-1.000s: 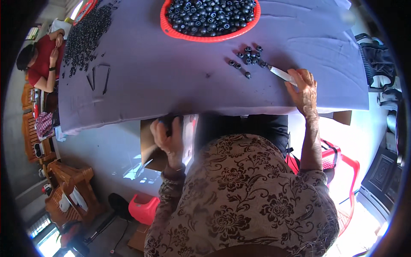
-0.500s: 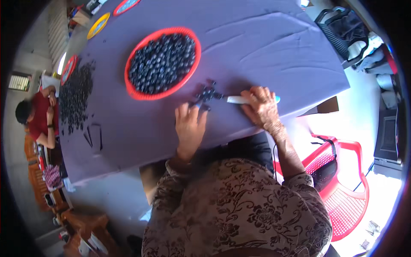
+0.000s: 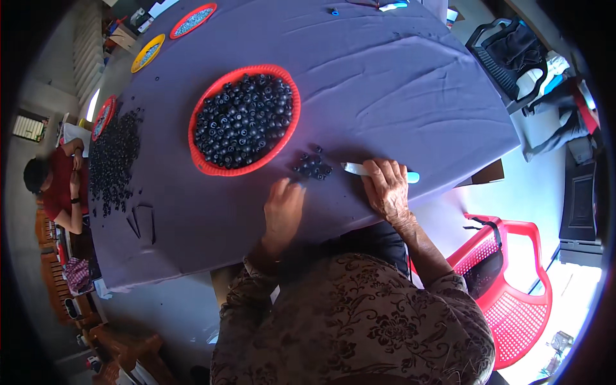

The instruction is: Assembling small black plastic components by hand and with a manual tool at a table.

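My right hand (image 3: 389, 191) is closed around a slim white tool (image 3: 355, 169) with a dark tip and a light-blue end, resting along the cloth. Just off its tip lies a small cluster of round black pieces (image 3: 313, 167). On the cluster's left side is my left hand (image 3: 283, 210), its fingers bent and drawn together; whatever may be between them is too small to make out. Beyond both hands stands a red oval basket (image 3: 218, 171) full of round black pieces with ring-like openings (image 3: 247, 119).
Purple-grey cloth covers the table (image 3: 410, 102). Many small black parts (image 3: 115, 157) are spread at left near a co-worker in red (image 3: 62, 186). Red (image 3: 194, 21) and yellow (image 3: 136, 67) trays stand far left. A red chair (image 3: 516, 308) is at my right.
My left hand has drawn its fingers together. The white tool now points slightly more downward on the right. The view has shifted, and legs in grey have come into sight at far right.
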Action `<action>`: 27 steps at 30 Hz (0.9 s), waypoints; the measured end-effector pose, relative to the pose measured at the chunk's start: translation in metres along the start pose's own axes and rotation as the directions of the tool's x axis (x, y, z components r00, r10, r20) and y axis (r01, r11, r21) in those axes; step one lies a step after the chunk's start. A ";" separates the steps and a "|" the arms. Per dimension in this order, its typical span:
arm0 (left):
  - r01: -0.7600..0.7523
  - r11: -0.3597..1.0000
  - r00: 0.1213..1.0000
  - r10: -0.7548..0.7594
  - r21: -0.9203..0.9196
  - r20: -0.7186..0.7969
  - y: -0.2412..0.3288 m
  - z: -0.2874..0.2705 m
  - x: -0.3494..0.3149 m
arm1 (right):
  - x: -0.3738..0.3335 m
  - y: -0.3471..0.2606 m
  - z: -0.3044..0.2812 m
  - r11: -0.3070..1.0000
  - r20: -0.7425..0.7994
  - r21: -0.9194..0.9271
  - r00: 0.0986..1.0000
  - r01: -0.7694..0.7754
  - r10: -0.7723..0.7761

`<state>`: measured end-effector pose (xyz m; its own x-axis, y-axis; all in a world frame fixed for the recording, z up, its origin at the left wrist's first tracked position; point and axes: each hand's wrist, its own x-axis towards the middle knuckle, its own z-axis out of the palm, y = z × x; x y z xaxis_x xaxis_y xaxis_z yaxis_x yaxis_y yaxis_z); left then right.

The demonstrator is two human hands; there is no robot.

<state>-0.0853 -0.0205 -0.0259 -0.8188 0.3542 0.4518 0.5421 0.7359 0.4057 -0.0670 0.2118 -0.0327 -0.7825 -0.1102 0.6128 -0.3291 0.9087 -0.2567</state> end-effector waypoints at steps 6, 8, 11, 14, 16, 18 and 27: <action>0.183 0.921 0.974 -0.218 -0.344 -0.067 0.003 -0.002 -0.009 | 0.001 -0.003 -0.002 1.000 0.039 -0.006 0.999 -0.011 0.011; 0.243 0.880 0.958 -0.284 -0.409 -0.043 0.005 -0.006 -0.010 | 0.002 -0.004 -0.003 1.000 0.044 -0.003 0.999 -0.015 0.015; 0.108 0.920 0.976 -0.170 -0.376 -0.136 -0.001 -0.002 -0.014 | 0.003 -0.006 -0.003 1.000 0.061 0.004 0.998 0.025 -0.025; 0.530 0.427 0.791 -0.561 -0.733 0.245 0.004 -0.005 -0.020 | 0.002 -0.004 -0.001 1.000 0.071 0.000 0.997 0.016 -0.016; 0.526 0.362 0.783 -0.560 -0.770 0.272 0.008 -0.008 -0.018 | 0.002 -0.003 -0.001 1.000 0.082 -0.030 0.997 0.002 0.000; 0.515 0.304 0.774 -0.567 -0.801 0.283 0.008 -0.007 -0.020 | 0.003 -0.004 0.000 0.999 0.065 -0.028 0.998 0.016 -0.014; 0.221 0.851 0.954 -0.291 -0.477 -0.077 0.009 0.003 -0.026 | 0.003 -0.008 0.000 1.000 0.064 0.005 0.998 0.016 -0.017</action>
<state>-0.0598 -0.0212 -0.0359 -0.9240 0.0791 0.3740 0.3702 0.4288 0.8241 -0.0668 0.2047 -0.0285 -0.8091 -0.1510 0.5679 -0.3447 0.9046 -0.2506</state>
